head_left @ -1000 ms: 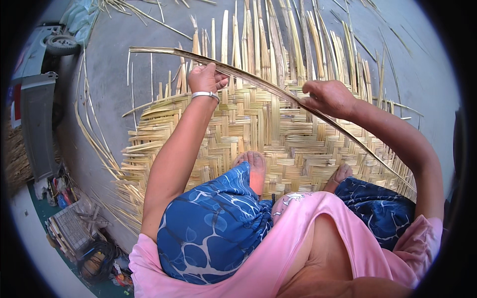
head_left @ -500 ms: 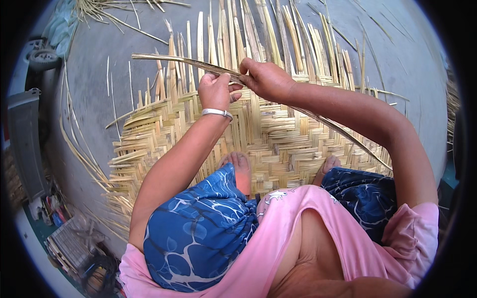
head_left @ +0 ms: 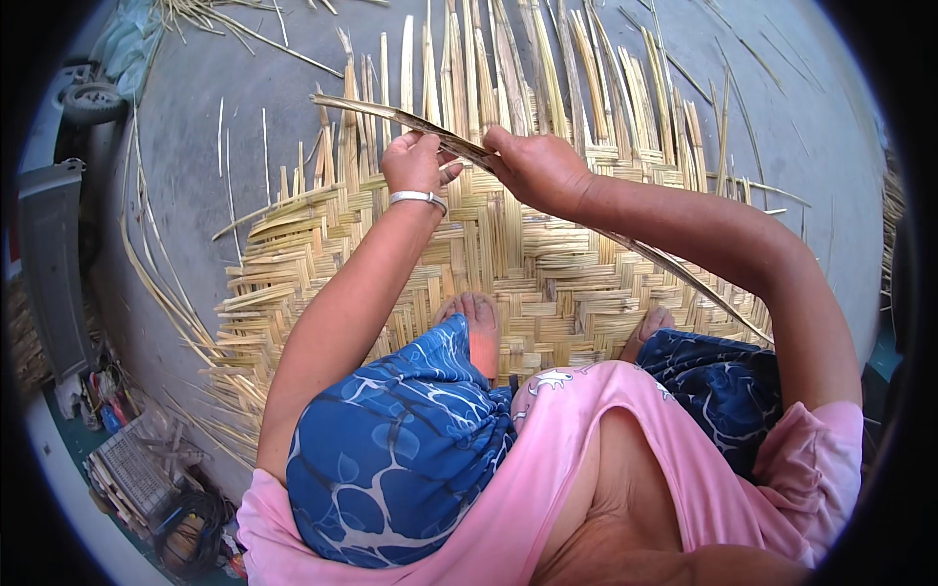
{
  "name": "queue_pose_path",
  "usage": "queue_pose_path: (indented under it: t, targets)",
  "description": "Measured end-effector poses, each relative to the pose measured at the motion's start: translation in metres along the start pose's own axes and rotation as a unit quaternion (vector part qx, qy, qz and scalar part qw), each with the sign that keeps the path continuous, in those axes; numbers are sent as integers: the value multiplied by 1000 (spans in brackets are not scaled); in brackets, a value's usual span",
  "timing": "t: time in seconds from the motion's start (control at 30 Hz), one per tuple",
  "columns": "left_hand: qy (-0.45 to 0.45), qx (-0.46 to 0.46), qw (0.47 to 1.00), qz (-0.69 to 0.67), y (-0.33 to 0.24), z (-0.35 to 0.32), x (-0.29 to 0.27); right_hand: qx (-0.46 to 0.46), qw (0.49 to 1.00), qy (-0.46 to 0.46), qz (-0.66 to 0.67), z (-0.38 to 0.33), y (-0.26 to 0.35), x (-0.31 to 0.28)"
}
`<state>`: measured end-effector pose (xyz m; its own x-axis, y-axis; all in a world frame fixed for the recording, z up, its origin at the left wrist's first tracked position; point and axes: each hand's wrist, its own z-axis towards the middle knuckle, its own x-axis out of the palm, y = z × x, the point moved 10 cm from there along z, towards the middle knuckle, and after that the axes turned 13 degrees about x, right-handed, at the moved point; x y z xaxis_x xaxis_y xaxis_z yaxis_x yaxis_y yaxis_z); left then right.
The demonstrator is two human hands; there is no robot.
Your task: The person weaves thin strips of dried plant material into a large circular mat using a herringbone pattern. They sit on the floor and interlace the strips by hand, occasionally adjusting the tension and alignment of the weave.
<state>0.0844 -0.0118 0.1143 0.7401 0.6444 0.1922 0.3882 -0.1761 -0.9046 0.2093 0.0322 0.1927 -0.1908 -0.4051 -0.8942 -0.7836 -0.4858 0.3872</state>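
Note:
A long, flat strip of split cane (head_left: 376, 109) runs slantwise over a partly woven mat (head_left: 576, 293). My right hand (head_left: 539, 168) is closed round the strip near its middle, thumb and fingers pinching it. Just left of that, my left hand (head_left: 415, 166), with a pale band at the wrist, pinches the same strip between thumb and fingers. The strip's far left end sticks out beyond my left hand. Its other end passes under my right forearm and reaches down to the mat's right side. Loose upright strips (head_left: 479, 78) fan out from the mat's far edge.
My feet (head_left: 476, 322) rest on the mat. Loose strips (head_left: 147, 225) lie along its left side on the grey floor (head_left: 195, 166). At the left stand a wheel (head_left: 93, 103) and a dark panel (head_left: 54, 264). A grey crate (head_left: 137, 469) and clutter lie at the lower left.
The strip's left end has shifted right and sits closer to my left hand. My right hand has moved slightly right and down with the strip, and my left hand slightly left.

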Motion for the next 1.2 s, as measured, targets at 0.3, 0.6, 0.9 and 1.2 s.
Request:
queue_pose_path:
  t: [0.3,0.6,0.9,1.2]
  targets:
    - [33,18,998,-45,1,7,-4,7,997,74,30,-2,-9,2]
    - [34,69,995,70,-16,-12,15,-85,995,20,-50,25,33,-13]
    - [10,32,994,107,0,-16,3,-78,988,50,-124,22,33,-10]
    - [28,35,996,80,-5,-24,7,-109,990,52,-75,17,44,-5]
